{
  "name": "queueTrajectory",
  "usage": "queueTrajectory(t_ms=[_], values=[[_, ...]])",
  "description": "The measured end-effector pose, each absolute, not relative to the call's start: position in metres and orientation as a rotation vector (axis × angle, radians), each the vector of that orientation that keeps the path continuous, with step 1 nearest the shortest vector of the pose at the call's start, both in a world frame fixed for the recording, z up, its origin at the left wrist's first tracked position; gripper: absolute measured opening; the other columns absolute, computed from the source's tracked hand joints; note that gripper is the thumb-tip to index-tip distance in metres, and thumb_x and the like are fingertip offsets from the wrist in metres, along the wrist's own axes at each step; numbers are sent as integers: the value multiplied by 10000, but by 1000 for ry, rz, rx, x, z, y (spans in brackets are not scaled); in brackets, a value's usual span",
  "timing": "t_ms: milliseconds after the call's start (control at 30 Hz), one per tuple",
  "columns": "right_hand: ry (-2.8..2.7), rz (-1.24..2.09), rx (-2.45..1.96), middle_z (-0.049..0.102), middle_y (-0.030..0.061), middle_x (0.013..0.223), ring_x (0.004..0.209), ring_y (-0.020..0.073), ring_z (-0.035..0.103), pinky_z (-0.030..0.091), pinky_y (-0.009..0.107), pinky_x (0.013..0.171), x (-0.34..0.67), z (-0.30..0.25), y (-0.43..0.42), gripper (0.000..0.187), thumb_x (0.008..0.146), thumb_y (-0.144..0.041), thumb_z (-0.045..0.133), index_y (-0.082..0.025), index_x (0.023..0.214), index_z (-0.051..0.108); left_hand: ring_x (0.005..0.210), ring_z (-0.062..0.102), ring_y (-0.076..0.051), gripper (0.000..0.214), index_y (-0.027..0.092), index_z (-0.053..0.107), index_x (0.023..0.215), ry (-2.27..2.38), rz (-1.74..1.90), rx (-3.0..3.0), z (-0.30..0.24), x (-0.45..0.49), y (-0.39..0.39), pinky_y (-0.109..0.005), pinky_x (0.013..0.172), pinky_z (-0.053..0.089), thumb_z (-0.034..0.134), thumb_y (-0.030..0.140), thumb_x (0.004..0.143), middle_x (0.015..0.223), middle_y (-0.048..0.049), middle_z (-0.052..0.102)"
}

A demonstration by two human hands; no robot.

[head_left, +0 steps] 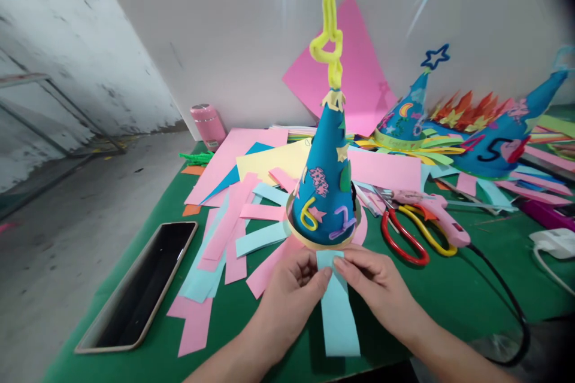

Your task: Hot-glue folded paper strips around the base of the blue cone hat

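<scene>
A blue paper cone hat (326, 173) stands upright, decorated with a yellow 6, a purple shape, stars and a yellow pipe-cleaner topper (330, 30). Pink and light blue paper strips fan out from its base. At the front of the rim, a light blue paper strip (340, 323) is pinched by both hands at its upper end. My left hand (294, 287) grips its left edge with thumb and fingers. On the other edge, my right hand (377, 281) presses with its thumb. Fingertips behind the strip are partly hidden.
Left lies a smartphone (139, 287) beside loose paper strips (229, 221). Red-and-yellow scissors (406, 245) and a pink glue gun (442, 218) with its cord lie right. Two finished-looking cone hats (406, 114) stand farther back, near a pink bottle (208, 125) and a white partition (224, 42).
</scene>
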State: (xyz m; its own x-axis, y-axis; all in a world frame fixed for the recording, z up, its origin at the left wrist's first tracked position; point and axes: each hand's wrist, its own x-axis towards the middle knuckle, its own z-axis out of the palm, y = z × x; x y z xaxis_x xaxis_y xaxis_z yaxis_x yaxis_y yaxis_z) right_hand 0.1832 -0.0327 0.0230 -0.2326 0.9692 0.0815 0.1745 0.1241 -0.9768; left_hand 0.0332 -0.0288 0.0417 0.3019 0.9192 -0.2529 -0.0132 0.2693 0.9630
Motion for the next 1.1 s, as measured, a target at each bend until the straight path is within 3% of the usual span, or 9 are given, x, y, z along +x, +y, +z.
queueTrajectory(t_ms=[167,467,1100], values=[[-1489,1353,-1109,510,-4,711,633,101,444,369,209,568,188,20,-24,179,787,-337,553,-165,817,590,562,358,-76,267,138,488,637,1049,767,1108,30,31,-22,-197,518,291,610,361,717,586,48,423],[-1438,1363,-1177,460,-20,624,566,81,386,342,195,510,189,7,-23,224,760,-363,578,-141,742,575,546,350,-82,359,153,432,619,1023,682,1085,20,29,-21,-220,510,288,615,459,665,576,45,398],[-1480,1320,-1193,468,-29,592,553,75,395,341,179,495,189,11,-23,211,782,-329,555,-151,668,551,562,343,-88,275,169,410,621,1030,686,1200,6,26,-24,-219,507,287,578,364,719,596,48,367]])
